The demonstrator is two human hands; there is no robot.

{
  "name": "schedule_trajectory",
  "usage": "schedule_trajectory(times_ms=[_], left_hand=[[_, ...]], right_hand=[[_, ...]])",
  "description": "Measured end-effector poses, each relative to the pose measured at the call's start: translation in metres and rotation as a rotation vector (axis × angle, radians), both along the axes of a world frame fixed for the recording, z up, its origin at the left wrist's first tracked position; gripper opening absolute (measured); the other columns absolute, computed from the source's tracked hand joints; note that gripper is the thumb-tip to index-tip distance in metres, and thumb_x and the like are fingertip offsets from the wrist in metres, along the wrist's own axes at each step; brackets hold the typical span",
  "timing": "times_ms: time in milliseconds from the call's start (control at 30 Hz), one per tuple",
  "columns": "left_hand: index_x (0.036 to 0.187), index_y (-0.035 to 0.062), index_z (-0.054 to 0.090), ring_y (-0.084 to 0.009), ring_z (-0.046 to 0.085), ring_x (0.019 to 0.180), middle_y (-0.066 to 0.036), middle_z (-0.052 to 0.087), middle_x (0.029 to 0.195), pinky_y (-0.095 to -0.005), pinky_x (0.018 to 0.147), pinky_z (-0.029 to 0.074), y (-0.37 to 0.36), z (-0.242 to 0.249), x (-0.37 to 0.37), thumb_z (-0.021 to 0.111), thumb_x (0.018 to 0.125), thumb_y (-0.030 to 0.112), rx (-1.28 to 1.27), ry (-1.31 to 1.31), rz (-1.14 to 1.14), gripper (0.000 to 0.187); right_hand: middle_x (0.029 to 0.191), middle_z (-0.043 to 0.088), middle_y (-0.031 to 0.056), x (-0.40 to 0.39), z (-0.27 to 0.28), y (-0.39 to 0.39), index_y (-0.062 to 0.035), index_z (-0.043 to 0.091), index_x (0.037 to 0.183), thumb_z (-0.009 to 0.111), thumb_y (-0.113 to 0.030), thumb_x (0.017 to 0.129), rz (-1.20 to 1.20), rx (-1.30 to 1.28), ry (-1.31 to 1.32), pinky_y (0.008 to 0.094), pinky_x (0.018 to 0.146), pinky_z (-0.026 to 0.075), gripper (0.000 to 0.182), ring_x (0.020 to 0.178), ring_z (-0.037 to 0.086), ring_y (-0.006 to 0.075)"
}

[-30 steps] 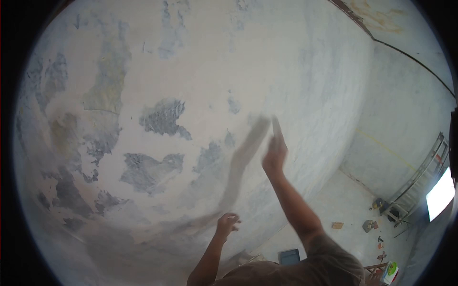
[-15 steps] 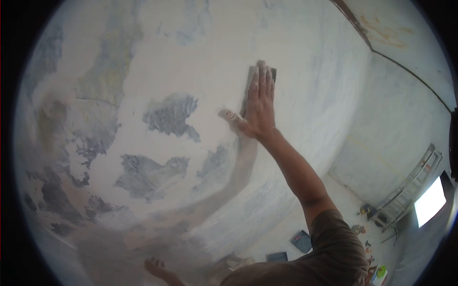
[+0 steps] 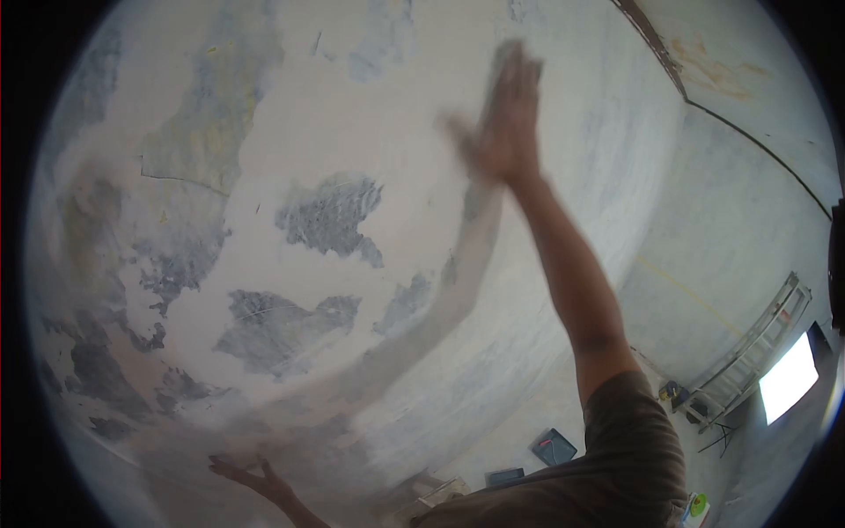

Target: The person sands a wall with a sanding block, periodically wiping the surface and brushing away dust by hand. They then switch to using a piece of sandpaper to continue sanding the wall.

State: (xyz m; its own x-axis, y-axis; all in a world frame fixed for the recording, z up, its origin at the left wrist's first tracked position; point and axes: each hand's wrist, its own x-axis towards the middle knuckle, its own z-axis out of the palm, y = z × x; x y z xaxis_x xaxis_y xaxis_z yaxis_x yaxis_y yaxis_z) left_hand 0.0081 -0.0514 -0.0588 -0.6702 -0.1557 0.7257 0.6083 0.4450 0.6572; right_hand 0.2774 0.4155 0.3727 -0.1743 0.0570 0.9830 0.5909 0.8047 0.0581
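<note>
Pressed flat against the plastered wall [image 3: 422,132], my right hand [image 3: 509,132] is raised high and smeared by motion. Under its fingers lies a grey rectangular sheet that looks like sandpaper [image 3: 496,81]; only its edges show beside the fingers. The thumb sticks out to the left of it. My left hand [image 3: 261,480] is low at the left, near the lower wall, with fingers spread and nothing in it. Rough grey patches [image 3: 333,216] show where the pale coat is uneven.
A ladder [image 3: 753,348] leans at the right near a bright window [image 3: 789,378]. On the floor below lie a dark tray [image 3: 553,447] and a second dark container [image 3: 504,477]. A green round item [image 3: 699,504] is at the lower right.
My right hand has slid up and slightly right along the wall with the sheet. My left hand has moved left and up, showing more of its spread fingers.
</note>
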Motion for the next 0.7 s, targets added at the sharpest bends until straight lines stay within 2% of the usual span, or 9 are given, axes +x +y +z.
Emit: schedule_trajectory(times_ms=[100,167,233,300,433,500,567,633,700], left_hand=[[0.159,0.0137,0.008,-0.0368,-0.003,0.152,-0.019,0.0,0.164,-0.0573,0.113,0.027,0.009,0.005,0.008,0.066,0.091,0.044,-0.2,0.08,0.034,0.095],[0.159,0.0133,0.005,-0.039,-0.003,0.151,-0.019,0.001,0.164,-0.0611,0.117,0.013,0.014,0.011,0.012,0.067,0.085,0.058,-0.132,0.009,0.016,0.107],[0.159,0.0128,0.004,-0.0385,-0.004,0.151,-0.019,0.001,0.164,-0.0613,0.117,0.012,0.015,0.016,0.014,0.07,0.083,0.057,-0.129,-0.008,0.014,0.11],[0.159,0.0122,0.004,-0.0381,-0.006,0.151,-0.02,0.001,0.164,-0.0614,0.117,0.012,0.018,0.017,0.013,0.072,0.081,0.056,-0.106,-0.019,0.029,0.113],[0.158,0.0109,0.003,-0.04,-0.005,0.151,-0.02,0.001,0.164,-0.0617,0.117,0.01,0.007,0.002,-0.004,0.075,0.078,0.056,-0.125,0.022,0.049,0.117],[0.158,0.0106,0.003,-0.0409,-0.005,0.151,-0.02,0.001,0.164,-0.0623,0.117,0.01,0.002,0.001,-0.014,0.074,0.077,0.059,-0.128,-0.006,0.071,0.118],[0.158,0.0088,0.002,-0.0431,-0.005,0.15,-0.02,0.0,0.164,-0.0629,0.117,0.009,0.0,0.002,-0.023,0.069,0.078,0.066,-0.184,0.077,0.166,0.119],[0.158,0.0077,0.002,-0.0441,-0.006,0.149,-0.02,0.0,0.164,-0.0635,0.116,0.009,-0.01,-0.012,-0.043,0.065,0.079,0.07,-0.209,0.095,0.187,0.119],[0.158,0.0067,0.002,-0.0451,-0.006,0.149,-0.02,-0.001,0.164,-0.0642,0.116,0.008,-0.006,-0.008,-0.048,0.061,0.08,0.074,-0.207,0.113,0.23,0.119]], right_hand=[[0.162,0.002,0.0246,0.013,0.045,0.021,0.0032,0.002,0.155,0.052,-0.073,0.085,0.182,-0.196,0.251,0.0507,0.122,0.003,0.115,0.15,-0.001,0.0424],[0.162,0.001,0.0267,-0.006,-0.015,-0.002,0.0049,0.0,0.154,0.051,-0.073,0.086,0.095,-0.216,0.223,0.0547,0.121,0.003,0.116,0.149,-0.002,0.0441],[0.161,-0.003,0.0268,-0.021,-0.092,-0.03,0.0047,-0.004,0.153,0.051,-0.075,0.084,0.076,-0.074,0.07,0.063,0.118,0.001,0.119,0.149,-0.005,0.0462],[0.162,0.0,0.0265,-0.016,-0.094,-0.039,0.0026,0.002,0.155,0.051,-0.067,0.089,0.121,-0.012,0.03,0.059,0.119,0.006,0.107,0.149,-0.001,0.0459],[0.163,-0.001,0.0227,0.006,0.021,0.014,0.0058,0.0,0.153,0.047,-0.074,0.087,0.033,-0.124,0.091,0.0552,0.121,0.005,0.115,0.15,-0.002,0.0416],[0.163,0.001,0.0227,0.016,0.041,0.026,0.005,0.004,0.154,0.051,-0.069,0.088,0.167,-0.257,0.284,0.0517,0.122,0.007,0.11,0.151,0.0,0.0396],[0.162,-0.001,0.025,-0.004,-0.016,0.0,0.0039,0.003,0.154,0.051,-0.068,0.089,0.127,-0.288,0.249,0.0548,0.121,0.004,0.109,0.15,-0.002,0.0433],[0.161,-0.008,0.0268,-0.02,-0.092,-0.039,0.0017,-0.003,0.155,0.049,-0.074,0.086,0.062,-0.109,0.018,0.0631,0.118,0.001,0.115,0.148,-0.009,0.048],[0.161,-0.007,0.0264,-0.021,-0.094,-0.041,0.0009,-0.003,0.155,0.048,-0.076,0.085,0.187,-0.081,-0.012,0.0625,0.118,0.002,0.115,0.148,-0.009,0.0466]])
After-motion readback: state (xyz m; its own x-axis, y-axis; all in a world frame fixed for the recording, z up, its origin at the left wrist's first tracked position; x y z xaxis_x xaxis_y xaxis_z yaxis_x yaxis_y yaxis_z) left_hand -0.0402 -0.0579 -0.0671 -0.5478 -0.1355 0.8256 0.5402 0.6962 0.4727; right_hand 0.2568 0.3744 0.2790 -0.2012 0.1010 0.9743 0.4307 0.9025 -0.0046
